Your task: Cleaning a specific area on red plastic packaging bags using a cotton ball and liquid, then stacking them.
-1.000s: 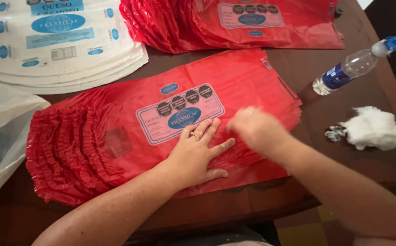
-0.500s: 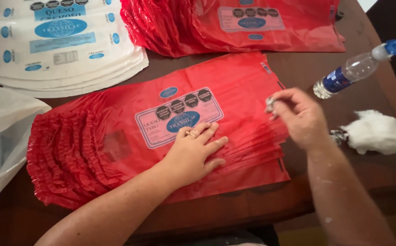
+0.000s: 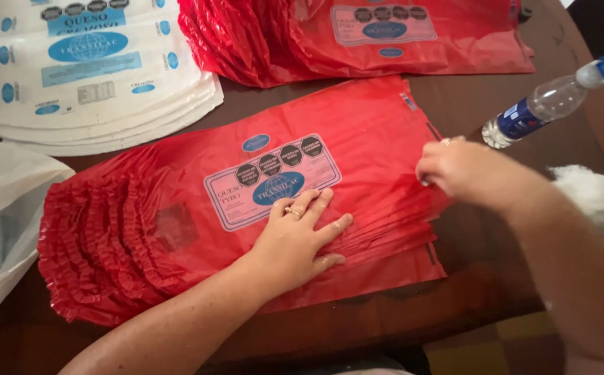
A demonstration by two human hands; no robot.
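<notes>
1. Red plastic bags lie fanned in a thick stack (image 3: 177, 229) on the dark wooden table (image 3: 468, 104); this stack is the landmark for everything else.
2. The left hand (image 3: 298, 243) lies flat and spread on top of the stack, just below its pale printed label (image 3: 271, 182), pressing the bags down. It grips nothing.
3. The right hand (image 3: 465, 170) is at the stack's right edge, fingers curled together as if pinching the rim of the top bag. Whether plastic is actually caught between the fingertips cannot be told from this view.
4. Judged from that, the step in hand is separating one bag from the pile while the flat palm anchors the rest.
5. The next move would call for a light lift of a single layer, with steady pressure from the left palm so that neighbouring bags do not drag along.
6. Beyond the stack's far edge lies a second pile of red bags (image 3: 385, 35); to its far left, a pile of white printed bags (image 3: 94, 76).
7. Right of the stack lie a clear water bottle with a blue cap (image 3: 548, 104) and a white wad (image 3: 590, 198).
</notes>
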